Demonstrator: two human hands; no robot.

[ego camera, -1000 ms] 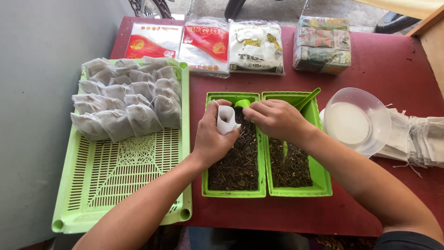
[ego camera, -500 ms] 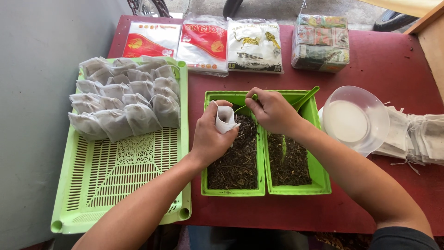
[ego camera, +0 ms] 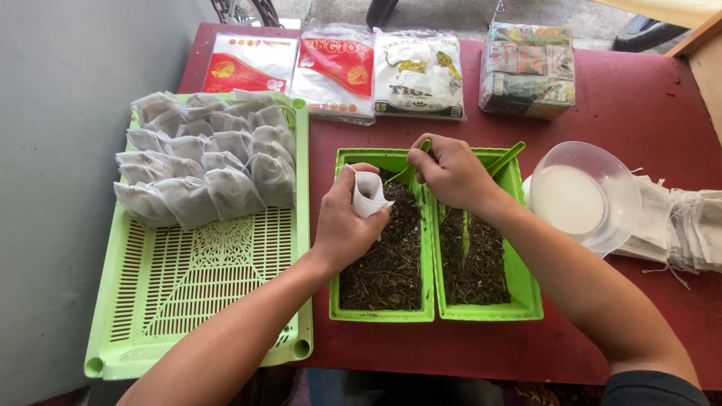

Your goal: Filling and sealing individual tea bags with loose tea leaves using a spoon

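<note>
My left hand (ego camera: 342, 225) holds a small white filter bag (ego camera: 368, 194) with its mouth held open, above the left green tray (ego camera: 380, 312) of dark dried leaves. My right hand (ego camera: 450, 171) grips a green scoop (ego camera: 410, 170) whose bowl dips into the leaves at the far end of that tray, just right of the bag. A second green tray (ego camera: 526, 301) of dried leaves sits beside it on the right, with another green scoop (ego camera: 505, 158) resting in its far corner.
A large green slotted tray (ego camera: 195, 301) on the left carries several filled white bags (ego camera: 203, 162) at its far end. Sealed packets (ego camera: 335, 68) line the red table's far edge. A clear plastic bowl (ego camera: 583, 197) and a stack of empty bags (ego camera: 688, 225) lie at right.
My right hand moved the scoop from beside the bag's mouth back down into the leaves at the far end of the left tray. My left hand kept the bag nearly still.
</note>
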